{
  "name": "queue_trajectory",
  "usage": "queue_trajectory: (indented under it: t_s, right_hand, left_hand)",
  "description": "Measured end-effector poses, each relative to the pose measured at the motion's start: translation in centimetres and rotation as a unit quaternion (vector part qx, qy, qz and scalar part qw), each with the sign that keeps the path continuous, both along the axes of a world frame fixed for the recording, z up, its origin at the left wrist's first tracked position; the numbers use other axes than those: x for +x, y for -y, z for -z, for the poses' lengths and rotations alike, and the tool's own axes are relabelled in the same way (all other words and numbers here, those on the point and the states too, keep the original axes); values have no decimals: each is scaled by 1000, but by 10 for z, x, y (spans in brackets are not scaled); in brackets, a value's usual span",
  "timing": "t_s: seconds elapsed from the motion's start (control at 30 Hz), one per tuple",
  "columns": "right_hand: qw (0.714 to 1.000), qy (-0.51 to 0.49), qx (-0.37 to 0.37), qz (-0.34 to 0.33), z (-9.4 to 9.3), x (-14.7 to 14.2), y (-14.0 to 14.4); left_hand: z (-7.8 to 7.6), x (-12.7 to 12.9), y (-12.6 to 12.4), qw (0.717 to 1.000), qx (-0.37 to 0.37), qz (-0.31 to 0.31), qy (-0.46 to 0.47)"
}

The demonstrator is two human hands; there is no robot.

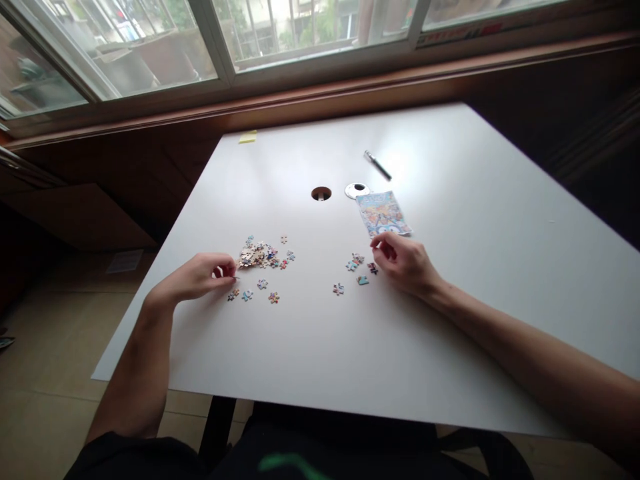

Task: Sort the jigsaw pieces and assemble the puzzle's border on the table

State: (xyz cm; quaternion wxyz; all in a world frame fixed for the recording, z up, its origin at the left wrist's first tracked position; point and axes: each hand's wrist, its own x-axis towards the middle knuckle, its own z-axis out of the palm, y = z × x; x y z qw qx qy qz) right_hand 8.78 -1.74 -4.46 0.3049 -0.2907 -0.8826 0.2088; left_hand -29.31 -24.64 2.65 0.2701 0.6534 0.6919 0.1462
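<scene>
A heap of small jigsaw pieces (259,255) lies on the white table (320,333), with a few loose pieces (260,285) in front of it. My left hand (197,277) rests just left of the heap, fingertips pinched together at its edge; what they hold is too small to tell. My right hand (405,261) lies to the right, fingers curled, beside a small group of separated pieces (357,265). One piece (339,289) lies alone nearer me. A colourful picture card (383,213) lies just beyond my right hand.
A round cable hole (321,193) and its white cover (357,190) sit mid-table. A dark pen (377,165) lies farther back, a yellow sticky note (248,137) at the far edge. Windows run along the back wall. Tiled floor lies to the left.
</scene>
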Motion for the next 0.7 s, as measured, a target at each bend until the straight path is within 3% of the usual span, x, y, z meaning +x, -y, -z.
queue_trajectory:
  t_s: [0.1, 0.17, 0.3, 0.4, 0.53, 0.63, 0.7]
  right_hand:
    - [998, -28, -45, 29, -1, -1, -2]
    - [997, -37, -65, 35, -2, -2, -3]
    - [996, -43, -72, 23, -1, -1, -3]
    - [998, -32, -50, 3, 0, -1, -4]
    - [999, -17, -31, -20, 0, 0, -4]
    - [999, -13, -30, -19, 0, 1, -4]
    - [999, -8, -32, -12, 0, 1, -4]
  left_hand:
    - [-11, 33, -22, 998, 20, 9, 58]
    - [-9, 69, -46, 996, 49, 35, 63]
    - [19, 138, -99, 988, 110, 103, 44]
    - [39, 165, -119, 979, 164, 121, 11]
    - [41, 163, -117, 976, 183, 118, -8]
    - [28, 127, -109, 977, 191, 97, -12]
    - [19, 91, -102, 981, 185, 32, -53]
